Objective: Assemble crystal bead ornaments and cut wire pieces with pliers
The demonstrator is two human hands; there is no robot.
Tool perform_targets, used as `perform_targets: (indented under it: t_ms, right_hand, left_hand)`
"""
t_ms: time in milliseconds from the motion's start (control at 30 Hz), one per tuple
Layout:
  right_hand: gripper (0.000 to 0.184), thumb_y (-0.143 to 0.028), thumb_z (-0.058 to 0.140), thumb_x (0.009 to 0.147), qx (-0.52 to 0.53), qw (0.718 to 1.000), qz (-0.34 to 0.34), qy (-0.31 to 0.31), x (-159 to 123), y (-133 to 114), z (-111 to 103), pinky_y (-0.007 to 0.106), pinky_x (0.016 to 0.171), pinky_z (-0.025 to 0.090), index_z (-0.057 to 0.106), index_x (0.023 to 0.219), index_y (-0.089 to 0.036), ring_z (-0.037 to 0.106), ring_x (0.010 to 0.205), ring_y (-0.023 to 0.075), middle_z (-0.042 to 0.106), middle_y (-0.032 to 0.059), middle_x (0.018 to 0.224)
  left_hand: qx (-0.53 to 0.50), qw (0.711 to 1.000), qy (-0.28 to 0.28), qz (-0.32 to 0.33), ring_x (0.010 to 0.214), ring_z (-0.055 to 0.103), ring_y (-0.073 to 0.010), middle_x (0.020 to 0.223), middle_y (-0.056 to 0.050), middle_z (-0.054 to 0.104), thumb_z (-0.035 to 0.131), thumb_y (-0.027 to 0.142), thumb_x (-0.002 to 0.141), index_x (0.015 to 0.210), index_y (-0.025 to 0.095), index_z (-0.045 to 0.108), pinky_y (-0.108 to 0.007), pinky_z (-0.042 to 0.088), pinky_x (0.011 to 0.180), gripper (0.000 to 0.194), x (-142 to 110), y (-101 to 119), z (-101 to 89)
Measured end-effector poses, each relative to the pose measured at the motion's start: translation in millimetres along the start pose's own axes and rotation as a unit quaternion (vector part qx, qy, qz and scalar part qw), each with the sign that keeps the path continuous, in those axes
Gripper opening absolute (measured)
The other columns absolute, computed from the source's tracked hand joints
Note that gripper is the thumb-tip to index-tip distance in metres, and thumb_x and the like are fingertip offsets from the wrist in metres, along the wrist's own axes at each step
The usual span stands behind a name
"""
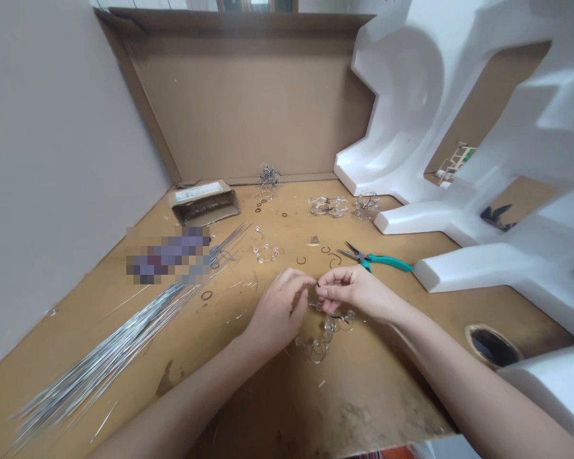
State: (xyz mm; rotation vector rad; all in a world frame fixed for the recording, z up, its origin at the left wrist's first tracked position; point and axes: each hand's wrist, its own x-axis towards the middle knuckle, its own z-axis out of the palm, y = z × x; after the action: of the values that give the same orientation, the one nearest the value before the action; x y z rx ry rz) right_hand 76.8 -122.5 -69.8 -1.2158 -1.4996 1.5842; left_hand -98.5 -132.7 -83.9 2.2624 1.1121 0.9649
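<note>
My left hand [284,307] and my right hand [351,290] meet over the middle of the table. My right thumb and index finger pinch a small piece of dark wire [318,285]. The curled fingertips of my left hand come right up to that piece; what they grip is hidden. Just below the hands lies a wire frame strung with clear beads [329,327], partly covered by my right fingers. Pliers with teal handles [387,260] lie with jaws apart, just beyond my right hand.
Bundled silver wires [124,341] run across the left side. A loop of clear beads [266,254] and curved dark wire pieces [301,260] lie ahead. Farther back are a small open cardboard box [205,203] and finished-looking wire shapes [328,206]. White moulded foam [406,127] borders the right, near a round hole [492,345].
</note>
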Motion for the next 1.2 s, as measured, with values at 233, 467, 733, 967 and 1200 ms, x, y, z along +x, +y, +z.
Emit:
perform_targets:
  t_ms: [233,467,733,967,1200]
  right_hand:
    - [0.020,-0.031,0.068,0.067,0.004,1.000,-0.002,-0.019,-1.4,-0.5,-0.7,0.020,0.055,0.048,0.063,0.072,-0.013,0.060,0.051,0.0084,0.065,0.0009,0.059]
    - [0.021,-0.031,0.070,0.065,0.040,0.999,-0.006,0.006,1.6,1.2,2.8,0.022,0.057,0.050,0.060,0.073,-0.014,0.061,0.053,0.0097,0.066,0.0007,0.059]
    - [0.025,-0.028,0.074,0.057,0.074,0.997,0.003,0.028,1.3,1.6,3.7,0.024,0.059,0.050,0.056,0.067,-0.014,0.061,0.053,0.0104,0.065,0.0000,0.056]
    - [0.018,-0.025,0.069,0.063,0.045,0.998,-0.028,0.036,1.4,6.0,4.2,0.022,0.051,0.045,0.053,0.065,-0.015,0.057,0.048,0.0091,0.061,-0.0024,0.052]
    - [0.014,-0.020,0.065,0.063,0.040,0.999,-0.035,0.013,0.1,6.0,5.9,0.019,0.043,0.038,0.052,0.066,-0.016,0.050,0.042,0.0067,0.058,-0.0037,0.051]
  left_hand:
    - [-0.013,0.998,-0.031,-0.059,0.080,0.052,-0.0145,0.084,-0.001,0.055,0.046,0.020,0.082,0.086,0.021,0.056,-0.028,0.041,0.072,0.011,0.0,-0.4,1.1]
    - [0.025,0.998,0.000,-0.051,0.078,0.048,-0.0146,0.080,-0.001,0.053,0.045,0.019,0.082,0.077,0.019,0.053,-0.029,0.039,0.071,0.009,0.3,3.6,-0.5]
    - [0.077,0.996,-0.014,0.038,0.080,0.045,-0.0158,0.080,-0.001,0.053,0.045,0.019,0.083,0.076,0.019,0.056,-0.030,0.037,0.071,0.013,-1.3,5.0,0.0]
    - [0.024,1.000,-0.010,-0.010,0.081,0.048,-0.0158,0.084,-0.003,0.053,0.045,0.014,0.079,0.075,0.019,0.053,-0.030,0.040,0.072,0.011,-0.2,2.9,0.8]
    - [-0.145,0.980,-0.057,-0.121,0.078,0.055,-0.0136,0.086,-0.001,0.059,0.053,0.018,0.075,0.095,0.021,0.052,-0.027,0.044,0.070,0.020,0.8,6.7,-0.2]
